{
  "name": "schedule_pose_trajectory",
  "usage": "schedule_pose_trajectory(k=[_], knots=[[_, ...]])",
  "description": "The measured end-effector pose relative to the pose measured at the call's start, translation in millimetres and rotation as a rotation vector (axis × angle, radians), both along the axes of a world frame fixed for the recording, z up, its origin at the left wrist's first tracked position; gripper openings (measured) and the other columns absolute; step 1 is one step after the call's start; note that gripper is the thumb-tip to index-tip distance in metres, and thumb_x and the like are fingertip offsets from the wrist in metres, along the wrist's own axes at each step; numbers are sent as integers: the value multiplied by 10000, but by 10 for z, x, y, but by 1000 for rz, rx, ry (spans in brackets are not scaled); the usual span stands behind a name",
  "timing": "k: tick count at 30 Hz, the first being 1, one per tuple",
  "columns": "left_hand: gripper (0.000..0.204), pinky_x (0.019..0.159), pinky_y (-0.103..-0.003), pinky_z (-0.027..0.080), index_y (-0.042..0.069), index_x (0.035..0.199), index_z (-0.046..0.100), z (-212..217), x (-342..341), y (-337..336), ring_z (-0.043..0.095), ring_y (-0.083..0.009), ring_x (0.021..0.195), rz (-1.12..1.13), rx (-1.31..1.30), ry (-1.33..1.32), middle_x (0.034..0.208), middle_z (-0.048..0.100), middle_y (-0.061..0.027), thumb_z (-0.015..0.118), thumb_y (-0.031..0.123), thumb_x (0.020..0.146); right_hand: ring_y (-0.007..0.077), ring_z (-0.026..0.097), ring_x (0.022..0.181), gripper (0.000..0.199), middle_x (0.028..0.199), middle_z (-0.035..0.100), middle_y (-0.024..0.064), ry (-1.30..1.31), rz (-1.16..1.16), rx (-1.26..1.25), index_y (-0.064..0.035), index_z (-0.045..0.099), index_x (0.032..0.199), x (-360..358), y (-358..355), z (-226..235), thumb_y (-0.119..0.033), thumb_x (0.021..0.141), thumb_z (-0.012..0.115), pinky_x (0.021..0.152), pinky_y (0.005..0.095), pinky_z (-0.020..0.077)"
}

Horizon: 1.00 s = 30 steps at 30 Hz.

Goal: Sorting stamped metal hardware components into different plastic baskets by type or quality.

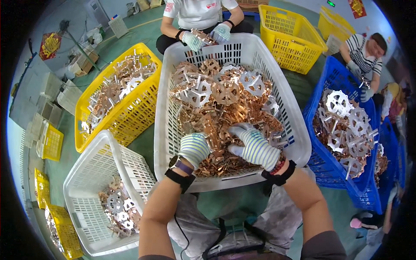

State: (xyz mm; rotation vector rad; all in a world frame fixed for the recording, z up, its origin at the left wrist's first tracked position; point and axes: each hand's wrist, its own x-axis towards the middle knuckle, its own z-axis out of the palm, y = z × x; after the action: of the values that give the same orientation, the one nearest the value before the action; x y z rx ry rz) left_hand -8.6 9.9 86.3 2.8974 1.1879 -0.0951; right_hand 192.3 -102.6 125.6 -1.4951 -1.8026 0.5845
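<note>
A big white plastic basket [171,143] in front of me is heaped with copper and silver wheel-shaped stamped metal parts [219,102]. My left hand [194,148], in a striped knit glove, is curled into the pile at the near left, its fingers closed among small copper pieces. My right hand [253,145], gloved the same way, lies on the pile at the near right with fingers spread over the copper scraps. Whether either hand holds a piece is hidden by the gloves.
A yellow basket [134,108] with similar parts stands at the left, a white basket [93,169] with a few parts at the lower left, a blue basket [329,169] with silver wheels at the right. A gloved person [203,37] works opposite; another person [362,56] sits at the right.
</note>
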Motion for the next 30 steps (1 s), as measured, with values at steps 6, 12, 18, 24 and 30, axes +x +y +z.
schedule_pose_trajectory(k=[6, 12, 18, 24, 30], knots=[[407, 639, -408, 496, 126, 877, 702, 273, 320, -293, 647, -330, 706, 51, -402, -76, 713, 658, -149, 690, 480, 678, 290, 636, 747, 220, 858, 617, 187, 197, -113, 37, -27, 533, 993, -431, -76, -64, -219, 902, 591, 653, 356, 490], [323, 630, -406, 511, 129, 919, 666, -378, 157, -163, 644, -324, 680, -407, -510, -753, 724, 656, -132, 701, 327, 667, 176, 610, 746, 152, 824, 608, 90, 428, 228, 176, -40, 561, 980, -427, -159, 170, -134, 880, 627, 668, 296, 483], [215, 586, -394, 494, 105, 815, 664, -591, 95, -81, 616, -301, 628, -386, -145, -579, 687, 639, -117, 624, 274, 688, 192, 603, 631, 101, 723, 607, 68, 296, 259, 223, -65, 606, 937, -356, -174, 308, -125, 864, 643, 631, 282, 484], [163, 599, -386, 498, 113, 828, 670, -814, 34, 83, 621, -283, 655, -120, -414, -827, 730, 658, -79, 625, 199, 697, 182, 589, 558, 139, 685, 609, 59, 702, 75, -54, -59, 604, 933, -236, -238, 551, -183, 873, 620, 530, 316, 464], [229, 601, -386, 505, 152, 900, 684, -387, 153, -79, 631, -276, 672, -251, 8, -467, 729, 660, -75, 624, 249, 701, 229, 631, 792, 245, 858, 622, 93, 207, -12, 379, -50, 573, 1091, -72, -109, 299, -106, 856, 614, 702, 315, 507]])
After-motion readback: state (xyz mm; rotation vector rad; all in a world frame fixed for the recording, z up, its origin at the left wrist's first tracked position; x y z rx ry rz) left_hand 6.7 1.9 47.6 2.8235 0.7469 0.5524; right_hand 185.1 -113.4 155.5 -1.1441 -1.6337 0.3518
